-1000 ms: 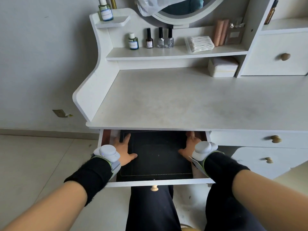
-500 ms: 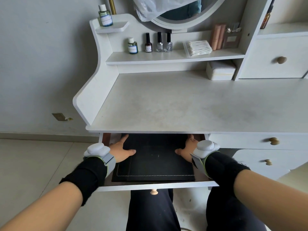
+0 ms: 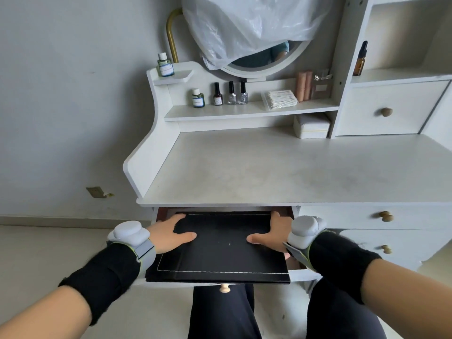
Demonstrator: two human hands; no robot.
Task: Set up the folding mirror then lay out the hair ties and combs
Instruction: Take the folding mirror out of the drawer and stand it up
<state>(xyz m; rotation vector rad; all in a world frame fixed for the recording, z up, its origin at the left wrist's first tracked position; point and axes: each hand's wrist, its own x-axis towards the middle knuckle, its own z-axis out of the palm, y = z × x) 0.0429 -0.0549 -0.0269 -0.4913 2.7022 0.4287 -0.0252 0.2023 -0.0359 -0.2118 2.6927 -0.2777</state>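
A person's left hand (image 3: 168, 233) and right hand (image 3: 271, 234) clasp the two short sides of a flat black folded mirror case with white edge stitching (image 3: 221, 248), thumbs pressed on its top face and fingers curled around its edges. Compared with a second ago, the case has been raised and drawn toward the person: its near edge now overhangs the front of the open white drawer (image 3: 299, 274), where earlier it lay flat inside. Both forearms reach forward nearly parallel, wrists level, each wearing a black sleeve and a pale grey wrist-worn device (image 3: 129, 232). The case sits roughly level, its long axis running left to right between the hands and its stitched near edge facing the person; its far edge is tucked under the lip of the white dressing table top (image 3: 281, 172), and whether it still touches the drawer floor there is hard to tell. Behind, a narrow shelf holds three small nail polish bottles (image 3: 231, 94) and a clear pack of cotton swabs (image 3: 280, 99), below a round mirror draped in translucent plastic sheeting (image 3: 249, 25).
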